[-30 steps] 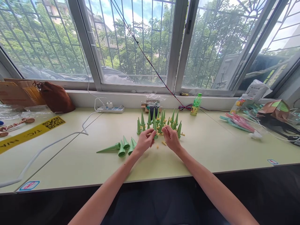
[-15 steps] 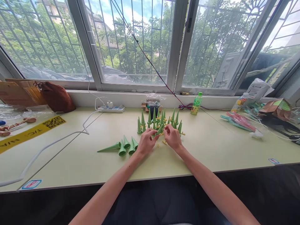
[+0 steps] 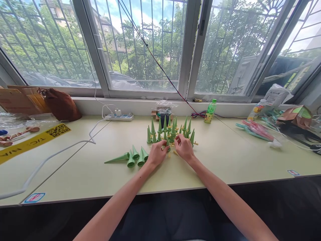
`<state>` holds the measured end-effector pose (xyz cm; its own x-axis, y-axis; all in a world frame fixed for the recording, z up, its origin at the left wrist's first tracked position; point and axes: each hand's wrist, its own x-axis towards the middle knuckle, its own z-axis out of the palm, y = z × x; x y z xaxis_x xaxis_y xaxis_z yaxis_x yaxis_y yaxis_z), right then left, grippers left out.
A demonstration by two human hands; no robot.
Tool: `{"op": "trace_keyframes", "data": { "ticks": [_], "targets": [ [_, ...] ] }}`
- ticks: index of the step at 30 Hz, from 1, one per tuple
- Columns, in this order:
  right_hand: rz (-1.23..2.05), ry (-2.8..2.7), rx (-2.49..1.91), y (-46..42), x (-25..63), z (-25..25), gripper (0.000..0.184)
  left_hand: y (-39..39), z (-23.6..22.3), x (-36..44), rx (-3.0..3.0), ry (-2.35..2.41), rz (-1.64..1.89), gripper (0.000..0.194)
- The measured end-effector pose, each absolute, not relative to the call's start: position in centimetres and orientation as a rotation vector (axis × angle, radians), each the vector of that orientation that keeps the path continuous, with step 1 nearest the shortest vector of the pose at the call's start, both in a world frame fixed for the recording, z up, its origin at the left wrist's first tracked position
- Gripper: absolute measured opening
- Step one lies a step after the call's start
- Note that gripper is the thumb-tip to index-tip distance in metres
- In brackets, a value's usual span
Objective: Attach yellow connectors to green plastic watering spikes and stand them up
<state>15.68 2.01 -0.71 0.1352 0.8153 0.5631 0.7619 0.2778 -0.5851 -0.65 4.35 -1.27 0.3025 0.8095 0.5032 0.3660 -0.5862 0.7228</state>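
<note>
My left hand (image 3: 157,153) pinches a small green plastic cone (image 3: 168,143), which stands nearly upright between thumb and fingers. Just to its right, my right hand (image 3: 185,148) has its fingers drawn together. Whatever they hold, if anything, is too small or hidden to name. Beyond both hands stands a cluster of green cones (image 3: 159,126), points up, with small yellow fittings sticking out of several. A loose yellow fitting (image 3: 176,153) lies on the table by my right hand. Left of my left hand are several more green cones (image 3: 130,160) with open bases, one lying flat.
A green-capped bottle (image 3: 210,111) stands at the back right, near pink and teal plastic wrapping (image 3: 258,130). A white power strip (image 3: 119,117) sits by the windowsill, its white cable (image 3: 62,150) running left. A brown pouch (image 3: 60,105) and yellow tape (image 3: 35,142) lie left.
The cone in my left hand has turned from a slant to nearly upright and moved slightly left. My right hand has hardly shifted.
</note>
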Motion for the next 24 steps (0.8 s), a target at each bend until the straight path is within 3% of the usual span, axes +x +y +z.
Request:
{"op": "trace_keyframes", "data": {
  "ticks": [12,24],
  "targets": [
    [0.218,-1.947,-1.143,1.1,14.7,-0.6,0.013,4.2,-0.8,-0.7,2.128,1.128,1.264,0.015],
    [0.316,-2.172,-1.165,0.8,14.5,-0.8,0.008,4.1,-0.3,-0.5,2.107,1.150,1.481,0.023]
  ]
}}
